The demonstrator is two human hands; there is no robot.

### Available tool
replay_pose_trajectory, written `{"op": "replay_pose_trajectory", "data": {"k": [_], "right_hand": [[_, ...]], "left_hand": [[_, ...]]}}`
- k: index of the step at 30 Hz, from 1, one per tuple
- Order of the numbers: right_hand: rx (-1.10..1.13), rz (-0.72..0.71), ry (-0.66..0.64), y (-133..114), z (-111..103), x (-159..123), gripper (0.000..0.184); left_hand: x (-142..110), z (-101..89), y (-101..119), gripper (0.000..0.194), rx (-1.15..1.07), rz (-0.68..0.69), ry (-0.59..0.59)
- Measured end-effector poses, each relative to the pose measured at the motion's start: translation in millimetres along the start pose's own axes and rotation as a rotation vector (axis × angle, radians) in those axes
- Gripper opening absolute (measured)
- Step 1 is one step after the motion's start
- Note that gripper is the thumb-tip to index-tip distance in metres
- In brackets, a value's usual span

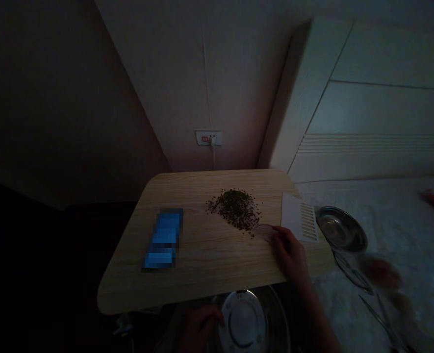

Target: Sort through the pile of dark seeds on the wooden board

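Observation:
A pile of small dark seeds or grains (236, 207) lies on a light wooden tabletop (202, 255). My right hand (289, 254) rests on the table just right of the pile, its fingers curled near the pile's lower edge; whether it holds anything is unclear in the dim light. Below the table's front edge, my left hand (198, 327) grips the rim of a metal bowl or pot with a lid (246, 321).
A blurred blue flat object (164, 239) lies on the table's left half. A white slotted object (299, 216) sits at the right edge. On the bed to the right lie a steel bowl (340, 229) and wire-like items (371, 294). A wall socket (208, 138) is behind.

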State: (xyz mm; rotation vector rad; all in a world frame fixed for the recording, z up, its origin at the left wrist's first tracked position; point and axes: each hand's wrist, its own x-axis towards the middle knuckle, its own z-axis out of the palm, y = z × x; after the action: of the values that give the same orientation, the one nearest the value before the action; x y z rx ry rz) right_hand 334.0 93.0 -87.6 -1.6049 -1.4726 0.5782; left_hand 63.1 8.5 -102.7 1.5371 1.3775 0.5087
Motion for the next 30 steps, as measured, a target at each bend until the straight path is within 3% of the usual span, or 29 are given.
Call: {"op": "replay_pose_trajectory", "data": {"k": [30], "right_hand": [[-0.022, -0.071, -0.141, -0.9, 0.9, -1.8, 0.026]], "left_hand": [[-0.4, 1.5, -4.5, 0.027, -0.006, 0.002, 0.002]]}}
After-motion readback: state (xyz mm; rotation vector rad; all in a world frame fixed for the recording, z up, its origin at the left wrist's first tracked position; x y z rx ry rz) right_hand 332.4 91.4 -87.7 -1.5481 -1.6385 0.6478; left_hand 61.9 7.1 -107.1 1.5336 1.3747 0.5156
